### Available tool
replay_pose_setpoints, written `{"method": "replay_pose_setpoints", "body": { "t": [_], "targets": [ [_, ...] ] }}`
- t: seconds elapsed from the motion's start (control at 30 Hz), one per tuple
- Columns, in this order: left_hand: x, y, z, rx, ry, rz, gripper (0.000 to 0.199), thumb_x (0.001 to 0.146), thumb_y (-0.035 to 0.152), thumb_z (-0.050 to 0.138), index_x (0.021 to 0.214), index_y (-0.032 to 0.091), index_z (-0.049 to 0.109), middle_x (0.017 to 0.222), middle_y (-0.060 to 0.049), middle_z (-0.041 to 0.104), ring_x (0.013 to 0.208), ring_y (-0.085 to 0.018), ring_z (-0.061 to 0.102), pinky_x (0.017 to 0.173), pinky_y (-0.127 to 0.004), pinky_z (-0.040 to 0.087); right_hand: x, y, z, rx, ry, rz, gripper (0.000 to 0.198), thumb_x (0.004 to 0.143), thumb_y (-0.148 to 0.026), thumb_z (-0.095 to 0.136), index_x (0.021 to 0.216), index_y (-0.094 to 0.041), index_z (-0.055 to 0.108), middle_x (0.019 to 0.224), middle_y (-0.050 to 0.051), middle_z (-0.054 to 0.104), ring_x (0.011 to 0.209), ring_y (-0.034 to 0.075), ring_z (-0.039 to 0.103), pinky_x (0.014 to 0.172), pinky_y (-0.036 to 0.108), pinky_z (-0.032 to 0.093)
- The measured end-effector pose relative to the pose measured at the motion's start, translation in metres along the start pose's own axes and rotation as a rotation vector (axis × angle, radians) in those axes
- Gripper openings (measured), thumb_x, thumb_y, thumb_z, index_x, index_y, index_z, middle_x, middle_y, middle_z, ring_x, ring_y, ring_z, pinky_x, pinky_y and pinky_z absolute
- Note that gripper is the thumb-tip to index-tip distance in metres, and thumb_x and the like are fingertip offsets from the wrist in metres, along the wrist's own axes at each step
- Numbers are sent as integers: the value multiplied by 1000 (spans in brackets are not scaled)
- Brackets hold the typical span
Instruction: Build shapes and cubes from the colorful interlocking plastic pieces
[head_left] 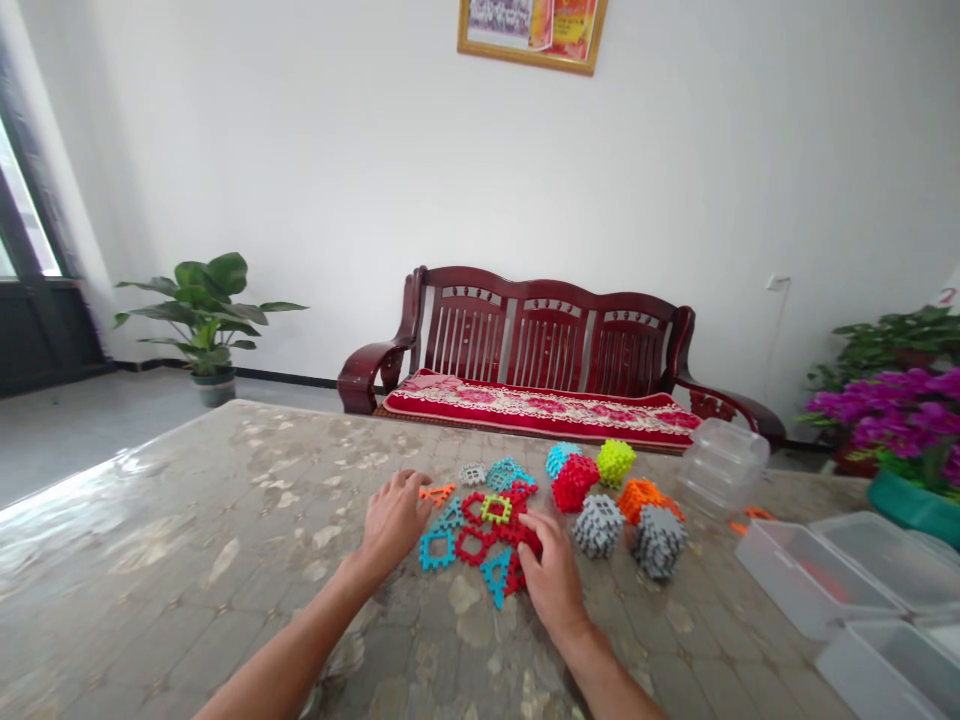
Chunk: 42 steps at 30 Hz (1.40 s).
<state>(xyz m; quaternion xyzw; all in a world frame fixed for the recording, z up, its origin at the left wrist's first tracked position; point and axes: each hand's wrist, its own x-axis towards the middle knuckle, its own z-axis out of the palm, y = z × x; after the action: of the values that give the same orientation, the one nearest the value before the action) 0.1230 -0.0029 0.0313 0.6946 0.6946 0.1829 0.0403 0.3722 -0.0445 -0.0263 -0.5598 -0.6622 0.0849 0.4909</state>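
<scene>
My left hand (pixel 395 512) lies low over the table with its fingers loosely extended, beside an orange triangular toothed building piece (pixel 438 494). My right hand (pixel 553 568) rests at the right edge of the red toothed pieces (pixel 472 545), its thumb and forefinger apart over them. Whether these fingers press on a red piece is partly hidden. A yellow-green square piece (pixel 496 509) lies on top of the red ones. Around them are a blue square piece (pixel 437 549), a blue triangular piece (pixel 496 577), more blue pieces (pixel 510 473) and a grey piece (pixel 472 474).
Stacks of pieces stand to the right: red (pixel 574 484), yellow-green (pixel 616 463), orange (pixel 643 496) and grey (pixel 660 541). Clear plastic boxes (pixel 810 590) line the table's right side, near a potted purple flower plant (pixel 915 430). A wooden bench (pixel 551 340) stands behind the table (pixel 225 560).
</scene>
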Motion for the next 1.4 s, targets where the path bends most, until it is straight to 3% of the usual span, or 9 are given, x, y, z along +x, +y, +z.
{"method": "replay_pose_setpoints", "body": {
  "t": [0.1, 0.17, 0.33, 0.5, 0.7, 0.83, 1.07, 1.23, 1.4],
  "targets": [
    [-8, -19, 4, 50, 26, -148, 41, 90, 33, 44, 127, 23, 58, 141, -12, 52, 125, -30, 51, 102, -43, 40, -1, -4, -2, -38, -22, -38, 40, 77, -16, 51, 112, -20, 69, 119, 9, 68, 115, 24, 59, 106, 42, 43],
    [-13, -25, 9, 83, 21, -169, 41, 90, 33, 44, 127, 22, 58, 139, -13, 53, 128, -30, 49, 104, -42, 37, 0, -8, -3, -69, -31, -48, 41, 77, -16, 51, 114, -20, 69, 120, 8, 68, 115, 24, 59, 106, 42, 43],
    [-13, -23, 17, 111, 15, -104, 40, 91, 30, 41, 126, 23, 59, 136, -11, 56, 125, -28, 50, 105, -41, 34, 12, -23, -5, -135, -89, -67, 43, 78, -17, 52, 117, -21, 68, 122, 7, 67, 117, 24, 58, 105, 41, 43],
    [-11, -21, 18, 102, 21, -67, 39, 90, 26, 40, 125, 24, 60, 134, -10, 57, 122, -27, 51, 104, -40, 35, 34, -39, -3, -290, -244, -94, 48, 77, -16, 57, 124, -24, 65, 126, 5, 67, 118, 25, 57, 105, 39, 41],
    [-11, -21, 19, 90, 17, -28, 40, 90, 22, 40, 125, 22, 60, 133, -11, 57, 124, -27, 49, 104, -40, 33, 59, -48, 8, -473, -369, -105, 50, 78, -23, 61, 128, -19, 62, 130, 9, 65, 121, 28, 56, 105, 39, 39],
    [-11, -20, 19, 84, 31, -11, 41, 89, 20, 39, 125, 21, 60, 133, -12, 57, 125, -27, 49, 105, -41, 33, 71, -51, 13, -569, -477, -80, 54, 76, -24, 62, 130, -21, 61, 122, 10, 69, 117, 30, 58, 97, 39, 44],
    [-11, -21, 21, 88, 47, 9, 41, 90, 19, 40, 125, 21, 60, 130, -12, 58, 122, -27, 50, 103, -40, 34, 77, -47, 14, -531, -516, -92, 53, 70, -18, 66, 122, -24, 65, 113, 7, 72, 110, 27, 62, 94, 37, 45],
    [-9, -23, 24, 101, 51, 7, 40, 91, 20, 40, 124, 22, 62, 130, -11, 59, 122, -27, 51, 103, -41, 35, 99, -39, -18, -307, -419, -157, 63, 68, -16, 67, 130, -21, 61, 125, 8, 67, 115, 26, 59, 102, 39, 44],
    [-7, -24, 26, 127, 62, 26, 41, 91, 19, 38, 125, 21, 62, 130, -12, 60, 120, -27, 53, 102, -42, 35, 158, 10, -94, -214, -197, -122, 63, 69, -14, 64, 131, -20, 59, 129, 9, 64, 116, 24, 61, 100, 39, 47]
  ]
}}
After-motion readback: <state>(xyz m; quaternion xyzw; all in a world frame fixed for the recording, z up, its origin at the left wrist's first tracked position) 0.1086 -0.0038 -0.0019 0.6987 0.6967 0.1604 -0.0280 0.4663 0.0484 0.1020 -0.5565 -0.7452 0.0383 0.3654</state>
